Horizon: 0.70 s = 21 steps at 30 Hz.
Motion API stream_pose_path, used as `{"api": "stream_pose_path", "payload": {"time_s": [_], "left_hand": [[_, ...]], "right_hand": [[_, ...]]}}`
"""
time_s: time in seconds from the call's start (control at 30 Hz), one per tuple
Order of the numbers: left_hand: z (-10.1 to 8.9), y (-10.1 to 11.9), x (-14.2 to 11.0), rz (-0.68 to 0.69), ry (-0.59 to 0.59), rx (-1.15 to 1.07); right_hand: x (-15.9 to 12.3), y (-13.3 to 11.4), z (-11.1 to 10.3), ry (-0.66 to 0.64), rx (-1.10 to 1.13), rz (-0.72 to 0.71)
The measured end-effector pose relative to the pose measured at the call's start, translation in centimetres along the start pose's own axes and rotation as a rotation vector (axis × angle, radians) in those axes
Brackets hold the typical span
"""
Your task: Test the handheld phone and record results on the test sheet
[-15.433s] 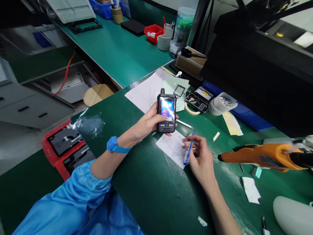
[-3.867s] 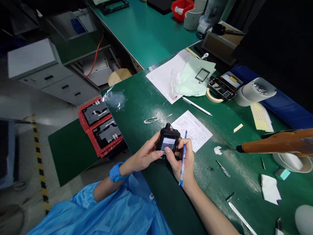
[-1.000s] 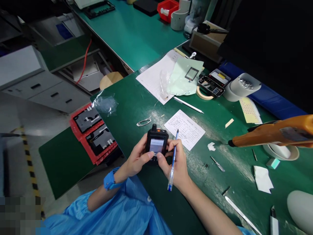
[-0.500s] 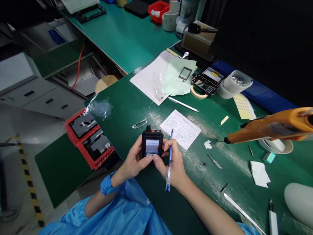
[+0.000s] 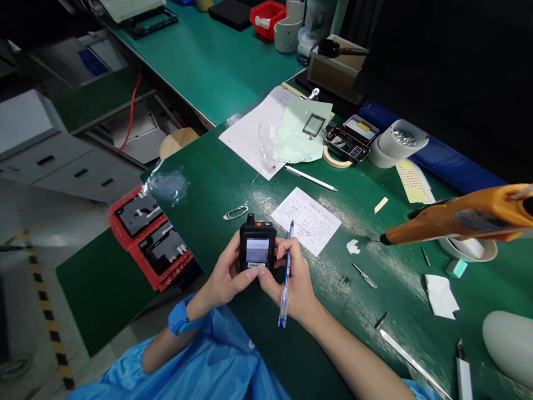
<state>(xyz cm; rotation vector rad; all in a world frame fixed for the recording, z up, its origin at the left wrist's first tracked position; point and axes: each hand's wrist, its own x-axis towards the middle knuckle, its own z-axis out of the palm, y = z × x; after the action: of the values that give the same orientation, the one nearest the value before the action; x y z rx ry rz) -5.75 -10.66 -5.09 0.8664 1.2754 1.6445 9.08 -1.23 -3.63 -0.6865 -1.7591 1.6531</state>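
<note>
A black handheld radio (image 5: 257, 249) with a lit screen and a stubby antenna is held upright between my hands above the green bench edge. My left hand (image 5: 228, 273) wraps its left side, thumb at the lower front. My right hand (image 5: 291, 278) grips the right side, its thumb near the bottom of the screen. That same hand also keeps a blue pen (image 5: 286, 278) between its fingers, tip pointing away from me. Just beyond lies a printed form (image 5: 307, 220) with writing on it. A coiled wire (image 5: 235, 213) rests behind the radio.
An orange electric tool (image 5: 449, 218) reaches in from the right. Toward the back are a light green sheet (image 5: 295, 130), an opened device (image 5: 347, 143) and a white cup of small parts (image 5: 400, 141). A screwdriver bit (image 5: 365, 275) and a knife (image 5: 463, 372) lie right. Red trays (image 5: 156, 280) stand left.
The view has shifted very slightly. Both hands still hold the radio in nearly the same pose, and the pen has tilted a little.
</note>
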Motion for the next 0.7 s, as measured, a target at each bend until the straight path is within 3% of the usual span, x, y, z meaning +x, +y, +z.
{"api": "stream_pose_path", "payload": {"time_s": [0.7], "left_hand": [[-0.28,-0.6,0.16,-0.034,0.01,-0.036]], "right_hand": [[0.01,-0.02,-0.05,0.007,-0.011,0.01]]}}
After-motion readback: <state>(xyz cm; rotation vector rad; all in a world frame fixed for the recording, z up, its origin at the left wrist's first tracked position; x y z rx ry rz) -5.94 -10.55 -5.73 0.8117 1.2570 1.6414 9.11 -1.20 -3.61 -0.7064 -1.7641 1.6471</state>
